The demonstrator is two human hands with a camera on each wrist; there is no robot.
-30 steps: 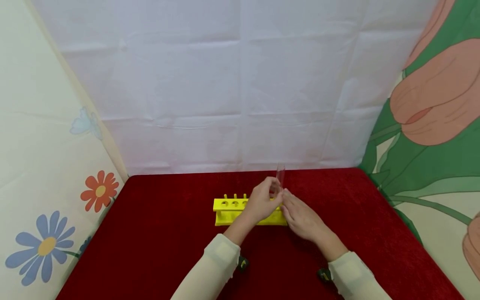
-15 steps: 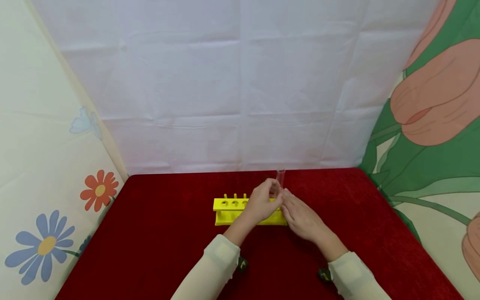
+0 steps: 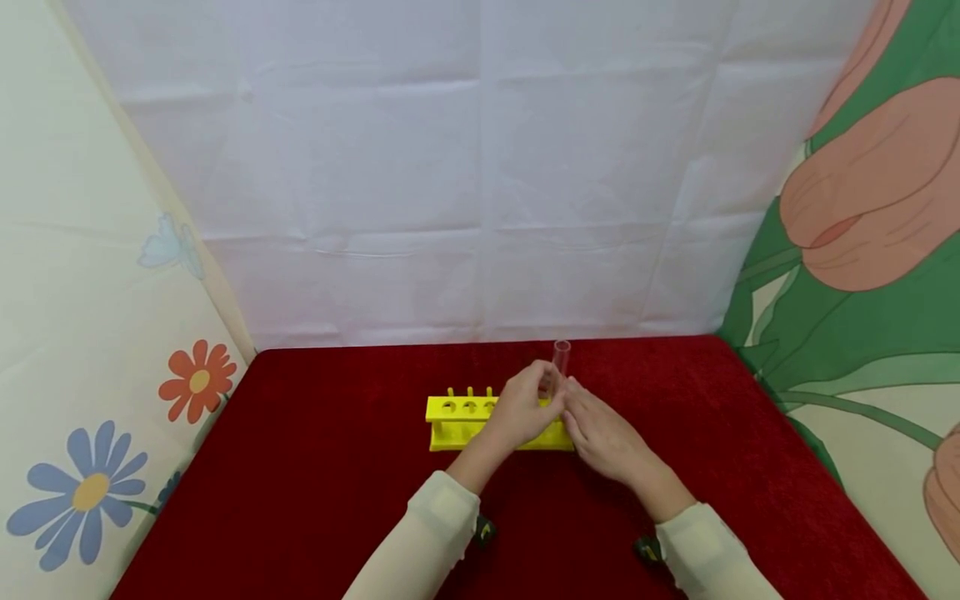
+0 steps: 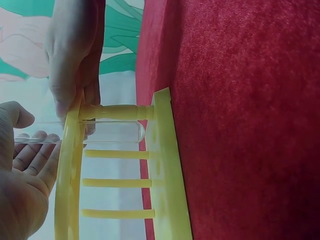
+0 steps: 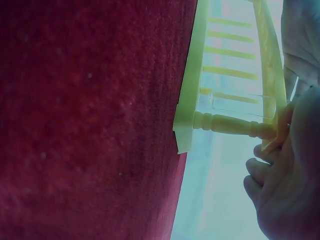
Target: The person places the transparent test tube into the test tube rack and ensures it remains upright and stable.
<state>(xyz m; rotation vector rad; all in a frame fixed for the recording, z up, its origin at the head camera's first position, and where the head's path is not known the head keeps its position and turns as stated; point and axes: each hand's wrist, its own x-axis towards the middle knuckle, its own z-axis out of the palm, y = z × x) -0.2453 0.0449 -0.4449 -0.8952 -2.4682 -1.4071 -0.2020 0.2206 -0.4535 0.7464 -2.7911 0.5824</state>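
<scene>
A clear glass test tube (image 3: pixel 562 357) stands in the right end of a yellow test tube rack (image 3: pixel 453 410). In the left wrist view the lower part of the test tube (image 4: pixel 112 131) passes through the top plate, its rounded bottom close to the base. My left hand (image 3: pixel 523 405) holds the tube above the plate between thumb and fingers. At the rack's right end my right hand (image 3: pixel 607 433) grips the top plate, as the curled right fingers (image 5: pixel 257 172) show in the right wrist view. Both hands hide much of the rack's right half.
The rack stands on a red cloth-covered table (image 3: pixel 337 500). A white sheet (image 3: pixel 375 167) hangs behind it, with flower-patterned cloths on both sides. Thin yellow pegs (image 4: pixel 117 183) line the rack's back. Dark wrist cameras (image 3: pixel 648 548) sit under the sleeves.
The test tube has sunk lower through the rack's top plate, and its rim now shows as a ring. My left hand has dipped slightly; the right hand and rack stay in place.
</scene>
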